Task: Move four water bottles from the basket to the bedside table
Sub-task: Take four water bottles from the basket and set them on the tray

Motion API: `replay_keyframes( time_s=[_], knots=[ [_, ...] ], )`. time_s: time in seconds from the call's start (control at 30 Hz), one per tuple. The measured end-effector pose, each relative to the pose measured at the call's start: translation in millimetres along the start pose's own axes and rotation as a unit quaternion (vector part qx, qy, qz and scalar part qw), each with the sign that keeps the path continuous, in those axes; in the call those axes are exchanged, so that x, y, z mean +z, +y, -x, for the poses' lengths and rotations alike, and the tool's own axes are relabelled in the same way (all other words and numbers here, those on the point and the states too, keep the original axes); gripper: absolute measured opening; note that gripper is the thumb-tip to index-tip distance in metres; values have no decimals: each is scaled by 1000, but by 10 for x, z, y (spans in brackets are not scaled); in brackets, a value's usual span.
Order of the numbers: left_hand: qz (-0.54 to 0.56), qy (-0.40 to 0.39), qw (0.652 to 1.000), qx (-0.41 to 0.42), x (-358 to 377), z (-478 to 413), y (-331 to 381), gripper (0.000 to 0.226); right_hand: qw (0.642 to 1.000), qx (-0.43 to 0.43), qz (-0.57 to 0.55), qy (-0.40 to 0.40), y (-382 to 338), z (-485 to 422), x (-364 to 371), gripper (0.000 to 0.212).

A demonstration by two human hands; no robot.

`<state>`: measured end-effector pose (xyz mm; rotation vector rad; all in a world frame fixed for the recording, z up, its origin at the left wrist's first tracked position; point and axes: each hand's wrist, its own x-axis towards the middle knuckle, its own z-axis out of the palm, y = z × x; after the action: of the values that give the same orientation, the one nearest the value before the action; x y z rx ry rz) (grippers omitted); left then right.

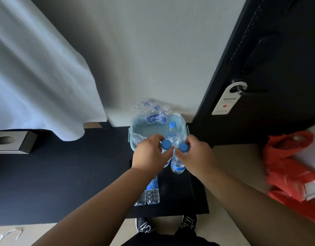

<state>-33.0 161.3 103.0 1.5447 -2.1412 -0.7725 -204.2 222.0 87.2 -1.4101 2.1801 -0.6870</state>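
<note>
Two water bottles with blue caps are in our hands; our left hand [149,153] grips one [166,144] by its neck, our right hand [197,155] grips the other [178,164]; both are held over the near edge of the pale blue basket [135,128]; two more bottles [152,192] stand on the black bedside table [179,192] below.

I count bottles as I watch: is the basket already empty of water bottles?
No: one blue-capped bottle stands in the basket, behind the two bottles held by the left hand and right hand.
</note>
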Motion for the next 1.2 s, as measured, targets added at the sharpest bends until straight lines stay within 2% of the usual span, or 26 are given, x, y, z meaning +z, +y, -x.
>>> replay_keyframes(
  time_s=[0.17,0.27,0.33,0.57,0.93,1.07,1.2],
  knots=[
    [33,-44,997,-47,266,50,-132,13,999,3,26,-48,226,-66,53,24],
    [45,-67,993,-85,469,106,-262,19,997,11,18,-68,410,-56,162,22],
    [29,-78,991,-107,608,131,-334,25,995,32,1,-96,517,-41,277,21],
    [-12,-138,977,-165,1179,278,-578,20,984,96,-17,-146,959,-21,755,25],
    [-35,-91,967,-236,1652,47,-890,32,988,102,2,-120,1229,-295,1265,28],
    [-68,-112,956,-261,1856,-102,-1021,47,979,155,-4,-135,1301,-434,1449,32],
    [-91,-110,952,-270,2089,-202,-1157,50,971,193,-4,-140,1421,-493,1615,37]
  ],
)
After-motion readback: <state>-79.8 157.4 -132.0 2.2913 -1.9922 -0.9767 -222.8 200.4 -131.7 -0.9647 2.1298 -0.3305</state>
